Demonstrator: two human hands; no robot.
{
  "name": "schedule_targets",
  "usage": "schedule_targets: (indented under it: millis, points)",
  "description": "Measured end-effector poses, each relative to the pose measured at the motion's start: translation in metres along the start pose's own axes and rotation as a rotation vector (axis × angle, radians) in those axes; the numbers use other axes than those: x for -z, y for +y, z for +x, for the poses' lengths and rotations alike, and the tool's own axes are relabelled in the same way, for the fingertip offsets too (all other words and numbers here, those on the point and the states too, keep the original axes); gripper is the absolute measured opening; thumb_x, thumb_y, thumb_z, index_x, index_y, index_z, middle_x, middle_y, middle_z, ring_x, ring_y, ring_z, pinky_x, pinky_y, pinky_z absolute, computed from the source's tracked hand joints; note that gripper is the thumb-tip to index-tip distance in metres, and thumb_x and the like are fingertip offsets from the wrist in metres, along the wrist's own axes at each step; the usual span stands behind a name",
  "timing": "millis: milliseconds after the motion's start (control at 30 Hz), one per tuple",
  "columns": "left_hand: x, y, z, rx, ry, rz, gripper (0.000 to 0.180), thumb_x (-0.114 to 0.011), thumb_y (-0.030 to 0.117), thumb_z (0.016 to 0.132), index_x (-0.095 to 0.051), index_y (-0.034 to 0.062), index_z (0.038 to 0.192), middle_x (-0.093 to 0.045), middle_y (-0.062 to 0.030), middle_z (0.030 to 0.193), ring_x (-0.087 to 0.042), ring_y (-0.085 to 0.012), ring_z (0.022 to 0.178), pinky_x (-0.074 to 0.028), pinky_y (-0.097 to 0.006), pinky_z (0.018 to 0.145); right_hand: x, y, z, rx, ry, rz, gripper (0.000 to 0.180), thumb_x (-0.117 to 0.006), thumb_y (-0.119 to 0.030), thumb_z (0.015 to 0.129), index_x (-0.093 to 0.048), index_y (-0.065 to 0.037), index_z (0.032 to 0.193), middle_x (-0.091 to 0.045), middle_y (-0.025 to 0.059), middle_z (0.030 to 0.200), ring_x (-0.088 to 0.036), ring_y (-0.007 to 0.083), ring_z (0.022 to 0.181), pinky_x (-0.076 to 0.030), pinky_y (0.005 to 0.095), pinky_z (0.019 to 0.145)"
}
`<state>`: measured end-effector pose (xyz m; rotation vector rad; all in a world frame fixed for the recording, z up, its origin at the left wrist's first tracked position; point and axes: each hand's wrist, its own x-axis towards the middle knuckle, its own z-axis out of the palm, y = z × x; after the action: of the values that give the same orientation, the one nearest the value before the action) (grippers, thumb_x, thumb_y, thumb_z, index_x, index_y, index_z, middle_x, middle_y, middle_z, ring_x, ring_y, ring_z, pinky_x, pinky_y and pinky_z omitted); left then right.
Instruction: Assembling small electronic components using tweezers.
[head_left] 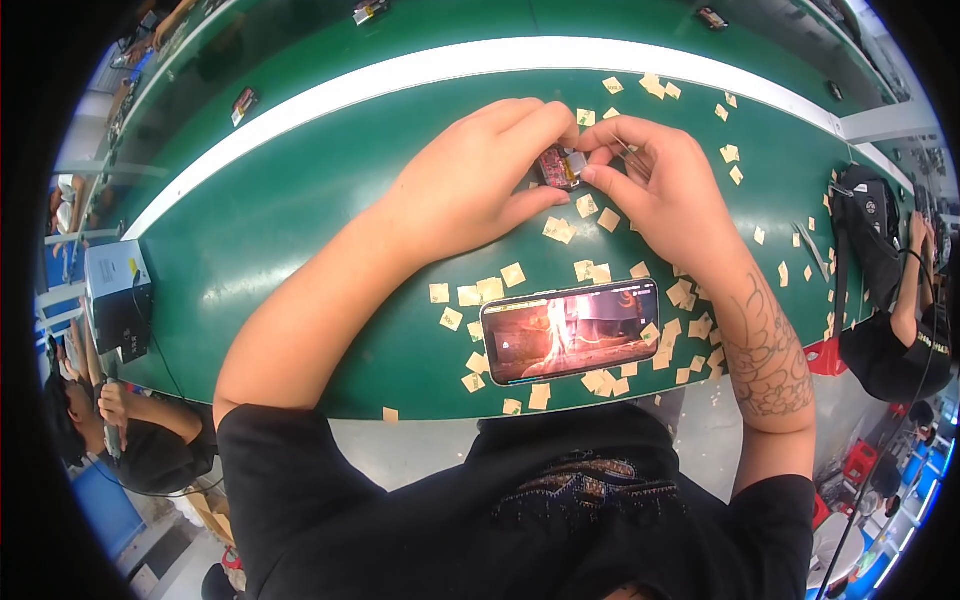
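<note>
My left hand (490, 165) is closed around a small electronic module (556, 170) with a reddish circuit board, holding it just above the green bench top. A silver-grey piece (575, 165) shows at the module's right side. There, the thumb and forefinger of my right hand (650, 170) come close together against it. Thin pale lines cross the right palm; I cannot tell what they are, nor whether the fingertips pinch anything. Small cream paper squares (583, 206) lie scattered under and around both hands. Nearer to me, a phone (570, 332) playing a video rests on the bench.
Tweezers (812, 248) and a black bag (868, 212) are at the right. A black-and-white box (118, 290) stands at the left end. Beyond a white rail (400, 72), more small modules (243, 106) lie on green surface. Other people sit at both sides.
</note>
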<state>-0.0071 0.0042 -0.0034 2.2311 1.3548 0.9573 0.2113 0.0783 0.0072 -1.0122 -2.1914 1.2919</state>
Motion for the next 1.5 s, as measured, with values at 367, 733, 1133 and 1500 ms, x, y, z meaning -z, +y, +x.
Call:
schedule_targets:
  millis: [367,733,1133,1500]
  points:
    - [0.001,0.003,0.001,0.039,-0.020,-0.022,0.046,-0.089,0.003,0.079,-0.060,0.0039,0.115,-0.067,-0.0109,0.104,-0.070,-0.0270,0.092,-0.060,-0.037,0.084,-0.004,-0.010,0.000,0.126,0.096,-0.229,0.016,-0.075,-0.004,0.089,-0.077,0.002,0.104,-0.078,0.0167,0.090,-0.075,0.0305,0.081,-0.058,0.0390,0.075]
    - [0.003,0.007,-0.001,0.093,-0.034,-0.038,0.047,-0.089,0.002,0.080,-0.059,0.0039,0.116,-0.068,-0.0097,0.108,-0.070,-0.0261,0.096,-0.060,-0.036,0.087,-0.004,-0.019,0.006,0.065,0.060,-0.244,0.011,-0.073,-0.002,0.087,-0.077,0.001,0.097,-0.077,0.0174,0.089,-0.076,0.0336,0.083,-0.059,0.0407,0.078]
    - [-0.004,0.013,0.004,-0.065,-0.062,0.235,0.031,-0.086,0.007,0.084,-0.078,0.0085,0.113,-0.065,-0.0092,0.108,-0.068,-0.0282,0.096,-0.058,-0.040,0.083,0.025,0.029,0.021,0.131,0.314,0.052,0.024,-0.060,-0.016,0.105,-0.073,0.002,0.113,-0.071,0.0065,0.087,-0.061,0.0122,0.075,-0.052,0.0310,0.073]
    - [-0.006,-0.015,0.016,0.054,0.094,0.139,0.022,-0.088,0.006,0.082,-0.077,0.0030,0.101,-0.074,-0.0116,0.113,-0.074,-0.0292,0.104,-0.061,-0.038,0.088,0.019,0.044,0.027,0.209,0.356,0.036,0.027,-0.056,-0.022,0.110,-0.071,-0.003,0.122,-0.067,0.0098,0.081,-0.057,0.0182,0.069,-0.051,0.0353,0.070]
